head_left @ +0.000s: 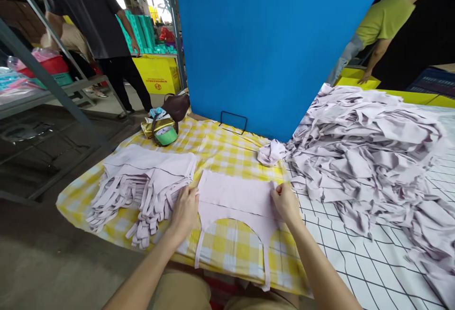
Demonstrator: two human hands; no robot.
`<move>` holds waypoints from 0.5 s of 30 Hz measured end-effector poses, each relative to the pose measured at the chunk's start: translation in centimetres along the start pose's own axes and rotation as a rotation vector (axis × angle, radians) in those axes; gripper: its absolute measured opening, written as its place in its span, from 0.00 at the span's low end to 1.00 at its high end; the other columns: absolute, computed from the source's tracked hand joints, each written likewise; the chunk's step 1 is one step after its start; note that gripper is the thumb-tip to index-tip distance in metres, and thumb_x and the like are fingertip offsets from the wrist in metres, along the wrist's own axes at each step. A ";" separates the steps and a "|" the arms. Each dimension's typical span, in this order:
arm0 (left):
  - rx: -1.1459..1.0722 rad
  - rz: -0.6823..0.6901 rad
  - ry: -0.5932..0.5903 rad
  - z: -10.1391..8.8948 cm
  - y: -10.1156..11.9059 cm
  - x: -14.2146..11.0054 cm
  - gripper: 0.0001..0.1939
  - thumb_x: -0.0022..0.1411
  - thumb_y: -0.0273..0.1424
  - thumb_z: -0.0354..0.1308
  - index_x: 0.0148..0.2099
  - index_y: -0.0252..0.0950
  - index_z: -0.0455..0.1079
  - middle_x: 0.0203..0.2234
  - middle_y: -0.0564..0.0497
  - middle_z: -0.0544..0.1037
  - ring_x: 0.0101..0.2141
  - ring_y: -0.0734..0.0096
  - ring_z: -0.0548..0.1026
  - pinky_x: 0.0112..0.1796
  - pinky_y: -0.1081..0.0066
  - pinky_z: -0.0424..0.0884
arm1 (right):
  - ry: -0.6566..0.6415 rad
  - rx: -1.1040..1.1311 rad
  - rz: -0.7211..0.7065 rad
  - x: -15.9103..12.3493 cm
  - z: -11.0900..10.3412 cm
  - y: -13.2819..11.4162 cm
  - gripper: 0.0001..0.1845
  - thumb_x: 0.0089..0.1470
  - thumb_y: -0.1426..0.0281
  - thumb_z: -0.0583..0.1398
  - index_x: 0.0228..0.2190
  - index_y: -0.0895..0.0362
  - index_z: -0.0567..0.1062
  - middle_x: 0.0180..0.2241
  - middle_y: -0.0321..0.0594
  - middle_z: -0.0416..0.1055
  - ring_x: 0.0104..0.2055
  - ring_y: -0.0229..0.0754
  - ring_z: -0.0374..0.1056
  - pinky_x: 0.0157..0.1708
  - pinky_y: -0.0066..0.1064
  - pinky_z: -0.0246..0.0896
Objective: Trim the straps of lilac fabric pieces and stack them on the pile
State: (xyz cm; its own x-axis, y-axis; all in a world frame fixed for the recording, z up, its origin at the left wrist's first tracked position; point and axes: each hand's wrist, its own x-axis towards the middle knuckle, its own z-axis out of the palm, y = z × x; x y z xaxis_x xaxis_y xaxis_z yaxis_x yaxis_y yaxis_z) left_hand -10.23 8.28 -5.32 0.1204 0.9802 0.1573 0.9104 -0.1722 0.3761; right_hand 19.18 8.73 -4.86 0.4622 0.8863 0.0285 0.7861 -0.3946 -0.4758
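A pale lilac camisole top [234,196] lies spread on the yellow checked cloth in front of me, its two thin straps pointing toward my lap. At its left edge, my left hand [186,205] pinches the fabric. My right hand [285,202] has its fingers closed on the right edge. To the left sits a stack of matching camisoles [149,163], laid flat with their straps bunched toward the near side. A large loose heap of the same lilac garments [369,144] spreads over the right side, with one crumpled piece [272,152] at its left end.
A tall blue panel [273,49] stands behind the yellow checked cloth [227,253]. A tape roll [166,134] and a brown bag [177,106] lie at the back left. Metal shelving [53,73] is further left. One person [88,16] stands behind; another [386,21] bends at right.
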 end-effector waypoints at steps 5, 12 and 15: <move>-0.117 -0.096 -0.063 0.4 1.5 2.2 0.17 0.58 0.18 0.46 0.47 0.32 0.66 0.41 0.43 0.73 0.44 0.63 0.72 0.44 0.66 0.67 | 0.026 0.029 -0.089 0.4 -0.9 0.0 0.03 0.47 0.71 0.53 0.28 0.54 0.61 0.22 0.32 0.62 0.24 0.38 0.61 0.26 0.27 0.53; -0.035 -0.044 -0.097 0.5 2.5 2.2 0.17 0.58 0.17 0.44 0.45 0.34 0.69 0.38 0.45 0.73 0.40 0.64 0.73 0.41 0.67 0.69 | 0.058 -0.075 -0.119 1.5 -1.8 0.6 0.18 0.50 0.68 0.53 0.44 0.60 0.66 0.36 0.47 0.68 0.34 0.48 0.66 0.33 0.35 0.57; 0.146 0.000 -0.038 0.6 2.7 2.3 0.19 0.58 0.20 0.45 0.50 0.33 0.67 0.42 0.42 0.72 0.43 0.60 0.71 0.43 0.64 0.68 | 0.119 -0.163 -0.166 0.1 -1.1 0.9 0.24 0.55 0.67 0.49 0.52 0.63 0.63 0.50 0.57 0.63 0.47 0.55 0.63 0.41 0.41 0.57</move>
State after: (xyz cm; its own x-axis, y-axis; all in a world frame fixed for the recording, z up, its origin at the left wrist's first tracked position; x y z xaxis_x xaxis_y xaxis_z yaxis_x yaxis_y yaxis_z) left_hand -7.30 10.14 -4.51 0.1324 0.9837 0.1216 0.9581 -0.1585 0.2385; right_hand 20.36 8.17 -4.34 0.3587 0.9113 0.2022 0.9065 -0.2884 -0.3082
